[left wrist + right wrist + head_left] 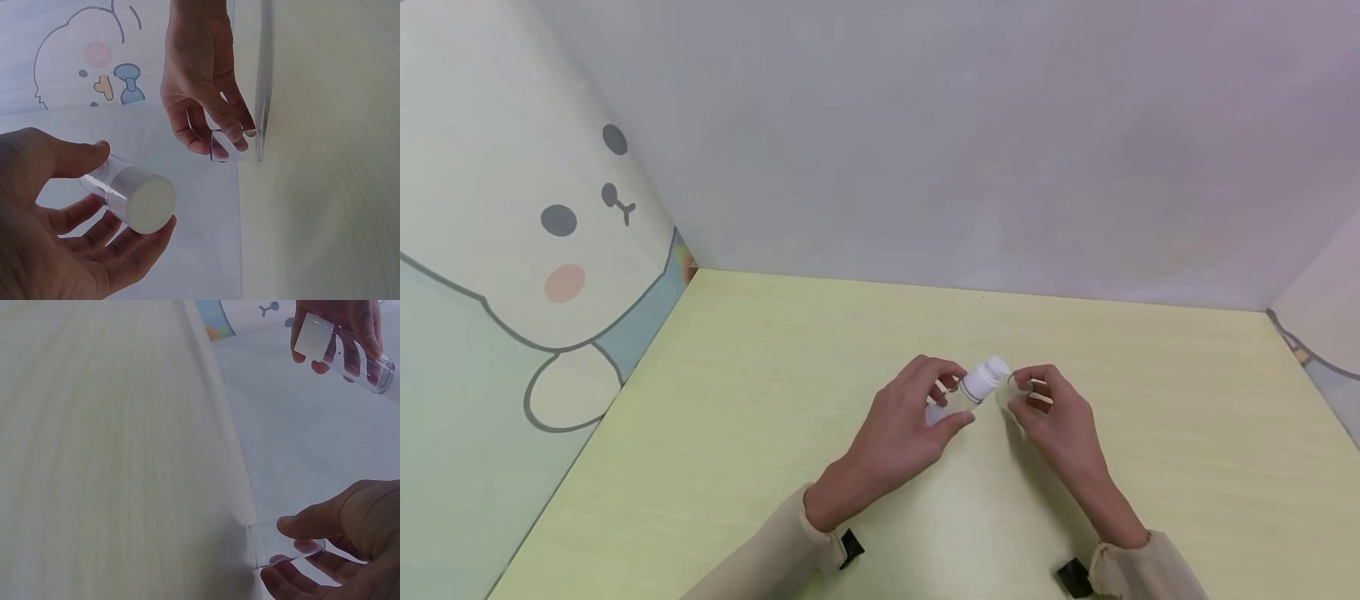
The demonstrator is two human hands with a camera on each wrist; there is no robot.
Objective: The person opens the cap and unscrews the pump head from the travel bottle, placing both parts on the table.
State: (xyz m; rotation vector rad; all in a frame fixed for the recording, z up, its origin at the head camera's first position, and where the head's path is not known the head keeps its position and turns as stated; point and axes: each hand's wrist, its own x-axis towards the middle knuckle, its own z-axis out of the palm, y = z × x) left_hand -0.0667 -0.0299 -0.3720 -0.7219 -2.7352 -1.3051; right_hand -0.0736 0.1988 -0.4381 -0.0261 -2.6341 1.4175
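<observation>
A small see-through bottle (350, 356) with a white top (982, 382) is in my left hand (898, 425). The thumb and fingers grip its clear body, and the bottle tilts so that the white top leans up and to the right in the head view. Just right of it, my right hand (1063, 429) pinches a short clear cylinder (272, 544), which looks like a cap, between thumb and fingers. Bottle and clear cap are apart, with a small gap. Against the table the clear cap is faint in the head view; its outline shows better in the left wrist view.
Both hands are over a pale yellow wood-grain table (775, 350). Behind it rises a plain whitish wall sheet (925, 167). A panel with a cartoon bear (535, 208) borders the left side, and another printed panel (1330, 317) the right.
</observation>
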